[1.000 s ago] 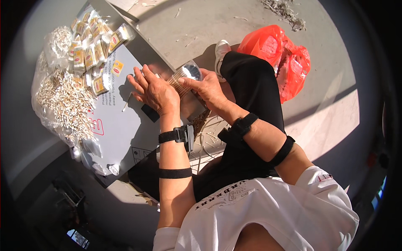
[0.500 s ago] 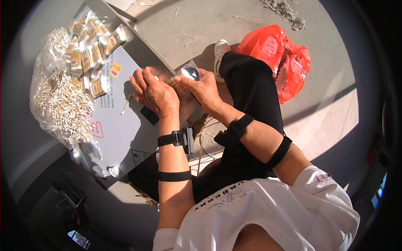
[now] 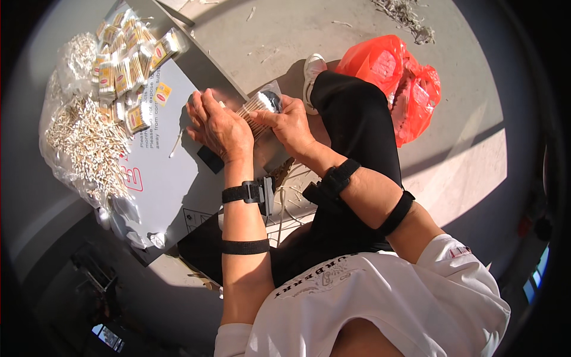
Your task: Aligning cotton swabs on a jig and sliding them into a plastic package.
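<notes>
My left hand (image 3: pixel 219 126) and right hand (image 3: pixel 289 124) both grip a tight bundle of pale cotton swabs (image 3: pixel 252 113), thin sticks packed side by side, half in clear wrap.

The clear plastic packet (image 3: pixel 266 102) shines glossy over a bundle of pale cotton swabs (image 3: pixel 253 113). The grey cardboard sheet (image 3: pixel 172 178) looks matt and smooth, the red plastic bag (image 3: pixel 392 83) crinkled and shiny, the concrete floor (image 3: pixel 267 30) rough.

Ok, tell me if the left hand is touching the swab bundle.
Touching. The head view shows the left hand with its fingers pressed against the end of the swab bundle, which the right hand grips.
</notes>
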`<state>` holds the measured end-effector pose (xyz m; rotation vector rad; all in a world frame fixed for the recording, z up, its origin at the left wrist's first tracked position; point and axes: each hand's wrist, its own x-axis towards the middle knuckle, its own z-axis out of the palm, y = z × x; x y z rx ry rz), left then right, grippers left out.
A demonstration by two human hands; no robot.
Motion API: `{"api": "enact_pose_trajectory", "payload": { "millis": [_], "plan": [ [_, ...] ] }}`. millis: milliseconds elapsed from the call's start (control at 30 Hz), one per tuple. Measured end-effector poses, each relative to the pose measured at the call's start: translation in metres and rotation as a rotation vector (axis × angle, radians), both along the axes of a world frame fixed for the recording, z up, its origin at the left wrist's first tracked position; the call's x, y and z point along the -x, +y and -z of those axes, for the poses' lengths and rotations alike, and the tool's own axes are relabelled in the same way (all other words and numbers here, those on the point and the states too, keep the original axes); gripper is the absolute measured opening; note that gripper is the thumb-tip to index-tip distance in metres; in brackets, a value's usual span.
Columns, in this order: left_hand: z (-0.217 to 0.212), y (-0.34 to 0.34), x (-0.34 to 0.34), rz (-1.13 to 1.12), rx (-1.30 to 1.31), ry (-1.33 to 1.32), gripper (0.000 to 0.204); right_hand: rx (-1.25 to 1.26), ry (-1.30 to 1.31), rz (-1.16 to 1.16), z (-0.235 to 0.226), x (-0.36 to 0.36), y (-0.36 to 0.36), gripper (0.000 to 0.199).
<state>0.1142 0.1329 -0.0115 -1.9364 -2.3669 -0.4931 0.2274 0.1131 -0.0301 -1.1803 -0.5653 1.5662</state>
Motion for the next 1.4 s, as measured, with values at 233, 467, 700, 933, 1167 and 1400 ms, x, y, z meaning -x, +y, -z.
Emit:
{"api": "enact_pose_trajectory", "payload": {
  "millis": [233,467,700,933,1167,1400],
  "plan": [
    [0.004,-0.012,0.031,0.143,-0.268,-0.41,0.021,0.014,-0.043,0.005,-0.002,0.007,0.0,0.015],
    [-0.007,-0.04,0.029,-0.025,-0.159,-0.735,0.005,0.031,0.052,-0.029,-0.003,0.003,-0.001,0.019],
    [-0.012,-0.033,0.03,-0.084,-0.041,-0.77,0.006,0.028,0.044,-0.036,0.001,0.004,-0.002,0.019],
    [-0.022,-0.031,0.03,-0.134,0.057,-0.86,0.009,0.028,-0.014,-0.043,0.001,0.003,-0.002,0.019],
    [-0.034,-0.024,0.028,-0.184,0.225,-0.793,0.015,0.006,0.024,-0.03,0.004,0.004,-0.002,0.019],
    [-0.035,-0.023,0.026,-0.212,0.258,-0.798,0.018,0.007,-0.022,-0.049,0.003,0.003,-0.003,0.018]
  ]
}}
